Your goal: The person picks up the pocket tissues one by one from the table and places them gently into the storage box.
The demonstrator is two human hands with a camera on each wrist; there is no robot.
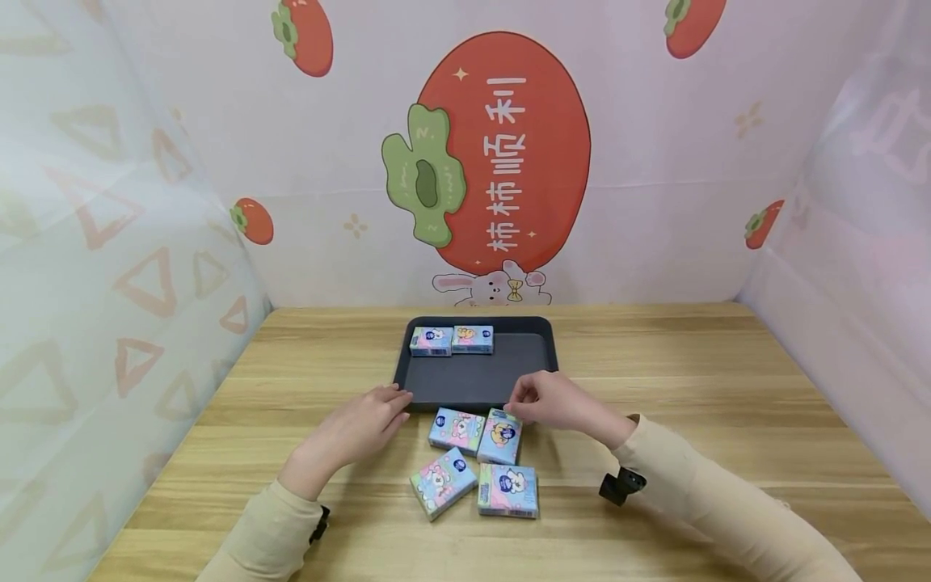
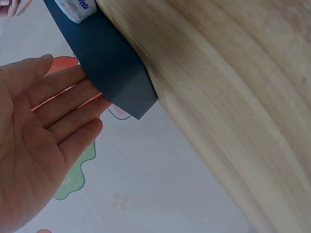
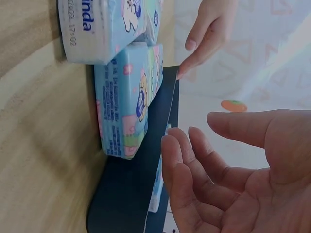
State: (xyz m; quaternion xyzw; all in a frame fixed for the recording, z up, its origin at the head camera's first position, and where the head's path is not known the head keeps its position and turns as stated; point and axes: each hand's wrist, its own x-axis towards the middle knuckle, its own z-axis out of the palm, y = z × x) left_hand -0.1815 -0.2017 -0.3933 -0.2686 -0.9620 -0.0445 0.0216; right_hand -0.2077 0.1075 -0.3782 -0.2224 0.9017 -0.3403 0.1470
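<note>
A dark tray [image 1: 480, 381] lies on the table with two tissue packs, a left one [image 1: 429, 341] and a right one [image 1: 473, 339], side by side in its far left corner. My left hand [image 1: 356, 424] touches the tray's near left corner with straight fingers; its bare palm shows in the left wrist view. At the near right rim is my right hand [image 1: 558, 402], fingers loosely bent and thumb apart, holding nothing [image 3: 228, 179]. Just below its fingertips lies a blue tissue pack [image 1: 500, 440], with another pack [image 1: 457, 430] beside it, both close to the tray's near edge.
Closer to me lie a tilted tissue pack [image 1: 442, 485] and a straighter pack [image 1: 507, 491]. The wooden table [image 1: 676, 372] reaches back to a printed curtain [image 1: 327, 162], with curtains along both sides. Each wrist carries a small black camera [image 1: 624, 485].
</note>
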